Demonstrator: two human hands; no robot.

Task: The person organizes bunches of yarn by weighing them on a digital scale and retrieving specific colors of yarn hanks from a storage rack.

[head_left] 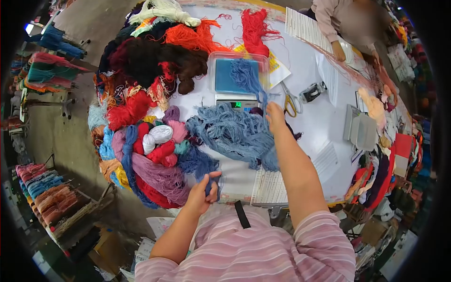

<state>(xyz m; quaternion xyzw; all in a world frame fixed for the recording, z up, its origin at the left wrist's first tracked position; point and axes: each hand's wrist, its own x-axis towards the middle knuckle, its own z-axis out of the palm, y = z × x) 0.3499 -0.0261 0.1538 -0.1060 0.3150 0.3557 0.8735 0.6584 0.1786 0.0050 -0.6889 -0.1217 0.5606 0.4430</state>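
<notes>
My right hand (pixel 274 116) is closed on the end of a light blue yarn hank (pixel 245 75). The rest of that hank lies in a clear plastic tray (pixel 212 70) on a digital scale (pixel 230 105) with a lit green display. Low by the table's front edge, my left hand (pixel 205 192) has its fingers curled round some dark blue yarn, index finger stretched out. Between my hands spreads a big heap of grey-blue yarn (pixel 235 131). A darker blue yarn bundle (pixel 197 161) lies just beyond my left hand.
Many coloured yarn hanks, among them a mauve one (pixel 157 175), pile on the left. Yellow-handled scissors (pixel 292 103) and a black-and-clear object (pixel 313 92) lie right of the scale. Red yarn (pixel 254 33) sits behind it. Another person's hand (pixel 338 51) rests at the far right.
</notes>
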